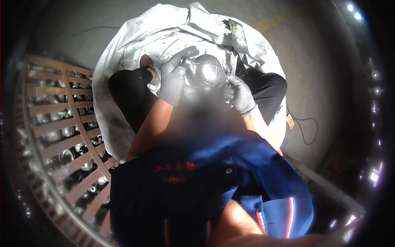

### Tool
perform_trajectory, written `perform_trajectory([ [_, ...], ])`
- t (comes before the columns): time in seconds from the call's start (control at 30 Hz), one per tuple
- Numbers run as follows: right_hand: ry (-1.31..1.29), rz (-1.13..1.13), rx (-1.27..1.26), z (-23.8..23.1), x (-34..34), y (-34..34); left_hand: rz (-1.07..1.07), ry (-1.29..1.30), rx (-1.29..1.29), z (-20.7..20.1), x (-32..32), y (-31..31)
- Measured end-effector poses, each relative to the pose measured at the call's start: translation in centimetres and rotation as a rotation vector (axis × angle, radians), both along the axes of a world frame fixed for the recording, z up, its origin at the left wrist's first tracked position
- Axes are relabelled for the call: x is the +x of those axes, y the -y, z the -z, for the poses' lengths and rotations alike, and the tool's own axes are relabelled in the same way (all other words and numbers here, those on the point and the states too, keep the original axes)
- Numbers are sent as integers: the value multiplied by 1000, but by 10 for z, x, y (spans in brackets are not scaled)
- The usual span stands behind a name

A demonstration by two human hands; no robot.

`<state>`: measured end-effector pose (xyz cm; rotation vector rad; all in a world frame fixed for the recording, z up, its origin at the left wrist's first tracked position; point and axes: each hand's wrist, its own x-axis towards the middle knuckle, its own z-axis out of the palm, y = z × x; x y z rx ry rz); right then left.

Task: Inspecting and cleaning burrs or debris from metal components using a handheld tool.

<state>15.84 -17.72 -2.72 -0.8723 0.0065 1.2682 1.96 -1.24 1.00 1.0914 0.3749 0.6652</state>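
A rounded, shiny silver metal part (pixel 207 71) with a short tubular neck sits between my hands, above the white sheet. My left hand (pixel 172 80), in a grey glove, holds it at the neck side, the fingers reaching along the neck. On the opposite side is my right hand (pixel 242 94), gloved too, its fingers bent and closed close against the part's right edge. Whatever those right fingers pinch is too small to make out. The underside of the part fades into a dark blur.
White sheeting (pixel 144 31) spreads under my crossed legs. A flat grey plate with a yellow spot (pixel 237 35) lies on its far right. At left stands a brown slatted crate (pixel 68 99) holding many metal parts. A thin cable (pixel 316 127) curls on the floor at right.
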Motion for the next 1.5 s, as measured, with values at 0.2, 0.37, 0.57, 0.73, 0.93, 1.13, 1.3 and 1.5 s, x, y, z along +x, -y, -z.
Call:
perform_trajectory([
  [0.2,-82,-10,69,7,7,2,27,42,210,8,-1,1],
  [0.37,-6,51,61,-7,8,-2,24,36,185,8,-5,5],
  [0.57,-50,51,52,-1,8,0,27,47,209,7,-4,4],
  [0.73,54,22,43,-11,5,0,27,4,141,4,-8,4],
  [0.93,335,-76,-75,-16,3,1,62,143,-78,11,-9,0],
  [1.13,345,-100,-68,-22,2,1,13,77,-187,5,-9,0],
  [1.3,228,-36,59,-23,3,0,-27,7,-222,-7,-8,0],
  [1.5,267,-64,51,-25,5,1,-62,-29,-209,2,-11,-6],
])
